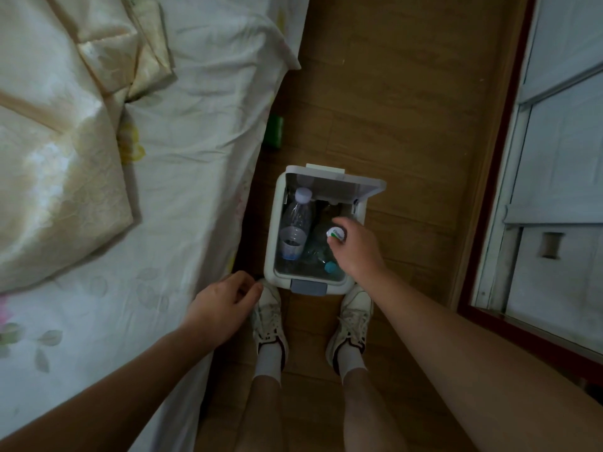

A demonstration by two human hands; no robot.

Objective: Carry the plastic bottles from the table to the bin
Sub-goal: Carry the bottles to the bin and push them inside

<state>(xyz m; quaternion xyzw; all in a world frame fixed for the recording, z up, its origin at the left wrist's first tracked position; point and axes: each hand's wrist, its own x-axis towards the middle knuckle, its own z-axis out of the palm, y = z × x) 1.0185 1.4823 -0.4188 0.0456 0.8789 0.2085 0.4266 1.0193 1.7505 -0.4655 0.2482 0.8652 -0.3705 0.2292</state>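
Bottle (336,235) is hanging upright, seemingly, over our open bin (270,256), right hand (357,252) gripping its cap; left hand (222,305) is idling loosely curled.

The white bin (270,256) stands on the floor, lid (332,187) raised. Inside, a clear bottle (298,213) with a pale cap leans at the left; another with a teal cap (330,266) lies lower. A third bottle (336,234), white-capped, is above the opening.
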